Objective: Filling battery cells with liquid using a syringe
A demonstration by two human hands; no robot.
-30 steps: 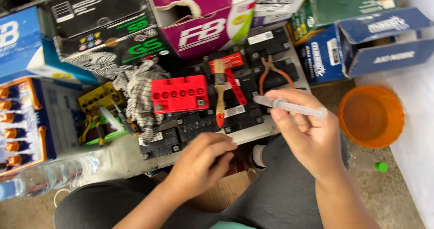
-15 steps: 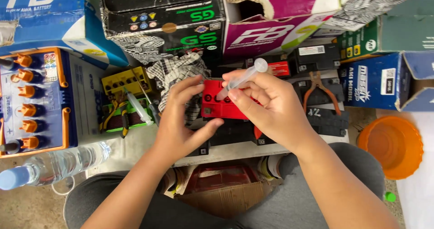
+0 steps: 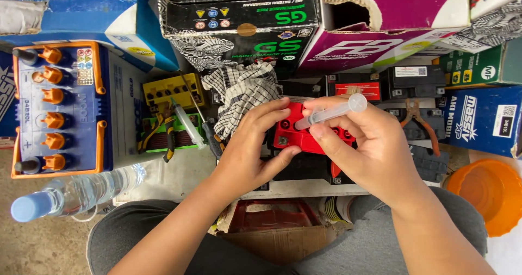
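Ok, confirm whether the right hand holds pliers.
No: the right hand holds a clear syringe; the pliers lie beside it.

Cardboard cartons [image 3: 239, 19] in black, blue, magenta and green crowd the whole top of the frame, under flat, even daylight. At left a blue battery with orange caps [image 3: 60, 109] stands beside a pale worktop [image 3: 168, 177]. A bare concrete floor [image 3: 38, 242] shows at lower left under a clear water bottle [image 3: 76, 193], and an orange plastic bowl [image 3: 486, 193] sits at lower right.
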